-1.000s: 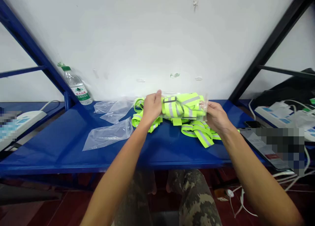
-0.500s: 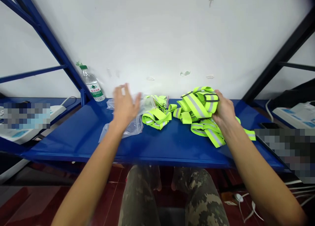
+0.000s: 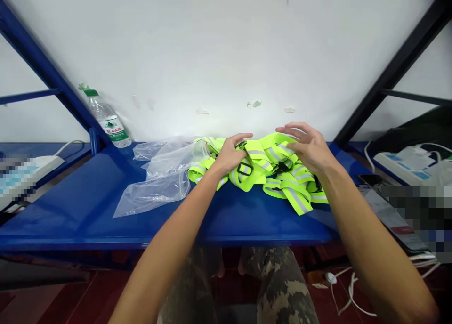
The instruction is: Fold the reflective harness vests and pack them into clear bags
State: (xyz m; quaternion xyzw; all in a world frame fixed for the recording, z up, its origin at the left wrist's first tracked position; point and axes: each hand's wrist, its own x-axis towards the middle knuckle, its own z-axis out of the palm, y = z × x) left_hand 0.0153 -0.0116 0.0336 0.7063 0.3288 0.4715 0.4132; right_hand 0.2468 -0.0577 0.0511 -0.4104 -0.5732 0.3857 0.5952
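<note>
A heap of neon-yellow reflective straps (image 3: pixel 293 185) with grey stripes and black buckles lies on the blue table (image 3: pixel 226 220). My left hand (image 3: pixel 231 155) is closed on the reflective strap at the heap's left part, beside a black buckle (image 3: pixel 245 169); some of its fingertips are hidden. Above the right part of the heap, my right hand (image 3: pixel 309 147) is open, its fingers apart and curved. Clear plastic bags (image 3: pixel 155 192) lie flat to the left, their right ends against the yellow straps.
A water bottle (image 3: pixel 111 124) with a green cap leans against the white wall at the back left. Blue frame posts (image 3: pixel 45 55) rise at the left. On the right are a dark phone (image 3: pixel 372 180) and a white power strip (image 3: pixel 404 166).
My left hand has come right from over the bags to the straps. My right hand has let go of the bundled strap, which now rests on the heap. The view has shifted slightly.
</note>
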